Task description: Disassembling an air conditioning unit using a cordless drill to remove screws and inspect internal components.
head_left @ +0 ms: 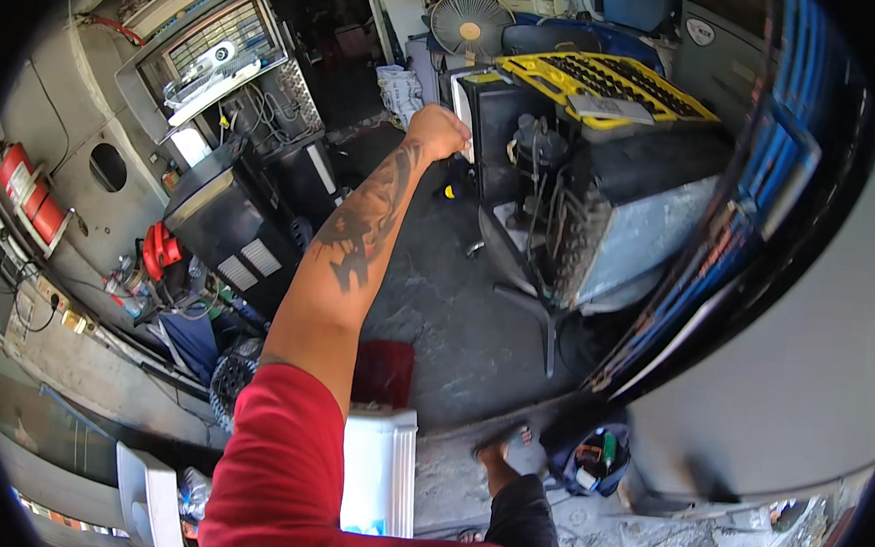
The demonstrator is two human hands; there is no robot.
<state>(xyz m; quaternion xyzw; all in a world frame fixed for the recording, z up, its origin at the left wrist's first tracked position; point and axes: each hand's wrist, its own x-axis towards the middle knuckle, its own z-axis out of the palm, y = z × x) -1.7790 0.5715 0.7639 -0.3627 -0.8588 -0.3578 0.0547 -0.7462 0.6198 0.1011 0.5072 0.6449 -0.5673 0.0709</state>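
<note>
My left arm, in a red sleeve with a dark tattoo on the forearm, stretches straight ahead. My left hand (438, 133) is closed, its fingers against or right beside the pale edge (462, 115) of an opened black-sided appliance (496, 142); what they hold, if anything, is hidden. Inside the appliance stands a dark compressor (537, 147) with thin pipes. Right of it is a finned metal coil block (645, 231). On top rests an open yellow tool case (610, 81) with a grey-white flat piece (610, 108) on it. My right hand is out of view.
A grey panel (771, 394) and blue-edged shelving (786, 144) rise at right. At left are a black boxy unit (231, 216), a red fire extinguisher (32, 194) and an opened window air conditioner (220, 60). A dark bag (587, 451) lies by my foot; a fan (470, 23) stands behind.
</note>
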